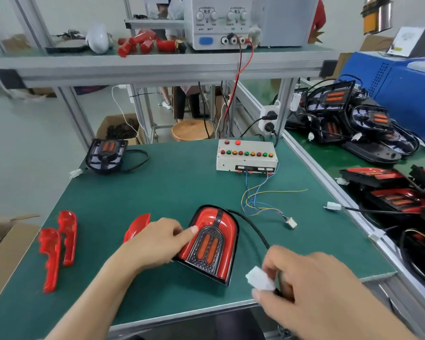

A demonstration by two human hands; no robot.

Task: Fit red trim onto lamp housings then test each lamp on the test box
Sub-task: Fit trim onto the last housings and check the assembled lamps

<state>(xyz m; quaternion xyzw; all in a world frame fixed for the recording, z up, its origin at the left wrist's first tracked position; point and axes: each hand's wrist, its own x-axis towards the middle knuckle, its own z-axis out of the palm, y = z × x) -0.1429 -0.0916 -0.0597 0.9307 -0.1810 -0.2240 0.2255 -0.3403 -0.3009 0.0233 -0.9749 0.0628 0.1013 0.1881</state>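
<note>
Green bench (157, 187): right hand (312, 288) pinches lamp's white plug (259, 278).

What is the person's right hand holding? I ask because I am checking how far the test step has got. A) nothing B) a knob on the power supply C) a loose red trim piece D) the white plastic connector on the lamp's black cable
D: the right hand pinches the white plastic connector at the end of the black cable, apart from the test box's own white plug.
</note>
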